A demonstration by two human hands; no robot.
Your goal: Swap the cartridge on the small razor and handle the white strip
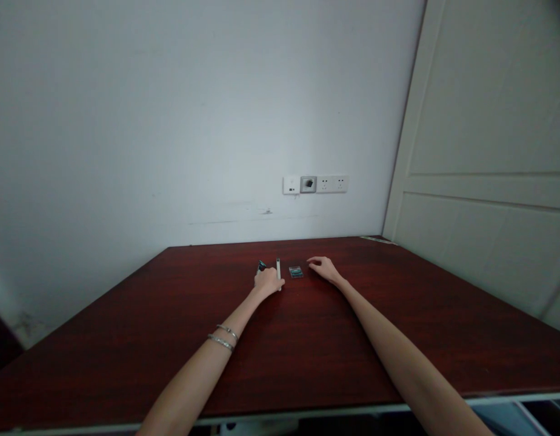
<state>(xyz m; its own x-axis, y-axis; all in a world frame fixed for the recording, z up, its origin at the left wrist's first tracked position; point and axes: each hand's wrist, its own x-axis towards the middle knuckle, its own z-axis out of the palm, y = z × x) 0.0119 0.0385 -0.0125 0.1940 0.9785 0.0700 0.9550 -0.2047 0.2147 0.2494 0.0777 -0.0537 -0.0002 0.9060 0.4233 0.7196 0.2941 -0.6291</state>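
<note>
My left hand (266,280) rests on the table (280,351), its fingers curled and partly hidden from me. Beyond its knuckles sticks out a small dark and teal item (261,265), whose kind I cannot make out. A slim whitish strip (279,268) with a dark far end runs beside this hand, and the thumb lies across its near part. Between my hands a small flat, clear-edged square piece with a teal and dark pattern (296,272) lies on the tabletop. Just right of that, my right hand (323,267) is open and holds nothing, fingers slightly bent and pointing left.
A white wall (216,121) rises behind the table's far edge, with a row of sockets (325,184) low on it. To the right stands a pale panelled door (484,145). At the back right corner lies a thin light strip (379,240).
</note>
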